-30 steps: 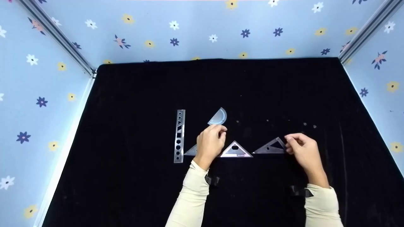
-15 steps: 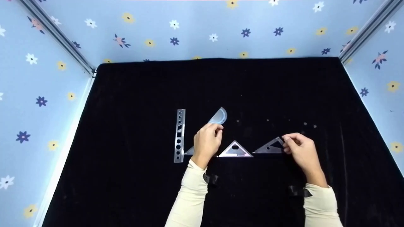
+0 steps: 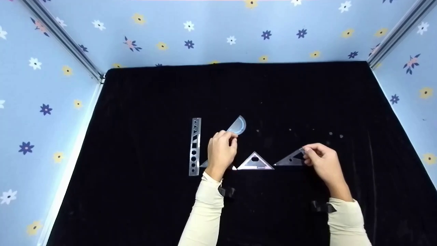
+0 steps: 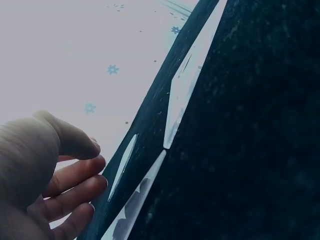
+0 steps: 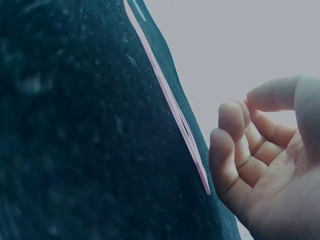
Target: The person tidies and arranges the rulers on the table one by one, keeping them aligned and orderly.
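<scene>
Three clear set squares lie in a row: a left one (image 3: 205, 164), partly covered by my arm, a pink-edged one (image 3: 254, 165) in the middle, and a right one (image 3: 283, 162). My left hand (image 3: 221, 150) hovers over the left one, close to the clear protractor (image 3: 238, 125). In the left wrist view its fingers (image 4: 82, 187) are loosely bent around nothing. My right hand (image 3: 322, 161) is at the right set square's upper corner, covering its right end. The right wrist view shows curled fingers (image 5: 222, 150) with nothing visible between them, beside an edge-on set square (image 5: 170, 105).
A clear ruler (image 3: 198, 143) with a column of cut-out shapes lies left of the set squares. Everything rests on a black cloth (image 3: 146, 205). Flowered blue panels (image 3: 211, 20) stand at the back and both sides. A few small pale specks dot the cloth.
Both hands have drifted slightly left, uncovering more of the area between the left and middle set squares and hiding more of the right one. The ruler, protractor and set squares have stayed in place.
</scene>
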Motion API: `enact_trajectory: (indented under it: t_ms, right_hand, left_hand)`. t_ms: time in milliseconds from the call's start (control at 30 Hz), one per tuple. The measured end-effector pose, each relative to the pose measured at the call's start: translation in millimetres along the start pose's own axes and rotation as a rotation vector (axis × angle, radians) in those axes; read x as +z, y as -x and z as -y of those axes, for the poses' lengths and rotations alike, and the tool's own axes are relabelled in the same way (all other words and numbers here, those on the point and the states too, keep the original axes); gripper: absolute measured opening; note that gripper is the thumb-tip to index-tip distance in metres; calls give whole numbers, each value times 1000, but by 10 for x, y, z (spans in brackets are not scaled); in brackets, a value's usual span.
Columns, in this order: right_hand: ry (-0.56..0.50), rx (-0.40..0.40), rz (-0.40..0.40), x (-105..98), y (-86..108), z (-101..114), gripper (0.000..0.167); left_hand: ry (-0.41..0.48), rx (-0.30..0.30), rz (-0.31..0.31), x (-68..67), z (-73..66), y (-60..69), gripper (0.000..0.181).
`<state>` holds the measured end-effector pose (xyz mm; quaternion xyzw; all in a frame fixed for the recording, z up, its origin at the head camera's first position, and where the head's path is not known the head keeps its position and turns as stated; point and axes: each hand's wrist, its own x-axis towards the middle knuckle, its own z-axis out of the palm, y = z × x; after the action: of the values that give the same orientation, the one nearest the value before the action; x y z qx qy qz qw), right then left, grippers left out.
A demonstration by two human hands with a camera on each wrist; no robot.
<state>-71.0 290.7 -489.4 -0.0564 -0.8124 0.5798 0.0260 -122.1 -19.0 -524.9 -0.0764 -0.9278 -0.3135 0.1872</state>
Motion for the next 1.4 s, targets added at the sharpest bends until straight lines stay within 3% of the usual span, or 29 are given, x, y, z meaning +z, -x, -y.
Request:
enact_trajectory:
  t_ms: [300,533,867,1400]
  right_hand:
    - [10,-16,74,113,6,174,19]
    - [-4,-1,83,114,-139,-76,25]
    - [-7,-12,112,195,-270,36,24]
    - [-41,-54,160,491,-503,168,22]
  left_hand:
    - [-24,-56,-7,-8,30,-11,9]
    - [-47,-100,7,-22,9,-32,12]
    - [-76,-115,-14,-1,31,-10,11]
    - [-77,-143,15,5,48,-2,10]
